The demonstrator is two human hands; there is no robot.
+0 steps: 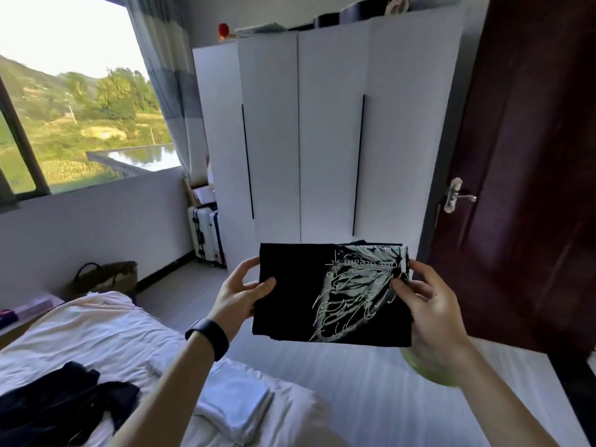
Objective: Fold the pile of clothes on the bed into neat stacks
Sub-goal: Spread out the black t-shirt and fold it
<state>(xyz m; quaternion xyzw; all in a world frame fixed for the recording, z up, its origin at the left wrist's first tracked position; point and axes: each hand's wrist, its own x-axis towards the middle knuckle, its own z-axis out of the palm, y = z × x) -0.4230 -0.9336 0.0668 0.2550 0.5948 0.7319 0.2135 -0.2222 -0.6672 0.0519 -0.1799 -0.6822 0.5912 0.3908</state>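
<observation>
Under your fingers the bed point(96, 333) is carrying a dark clothes heap point(58, 404) to their lower left and a folded white stack point(238, 401). Your left hand point(240, 295) and right hand point(435, 314) are gripping the folded black shirt point(290, 317) by its side edges, midair. Beyond your left fingers, a closed suitcase point(206, 233) is hiding its contents.

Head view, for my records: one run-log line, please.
left hand: grips folded black butterfly-print shirt | right hand: grips it too | white stack: on bed
</observation>
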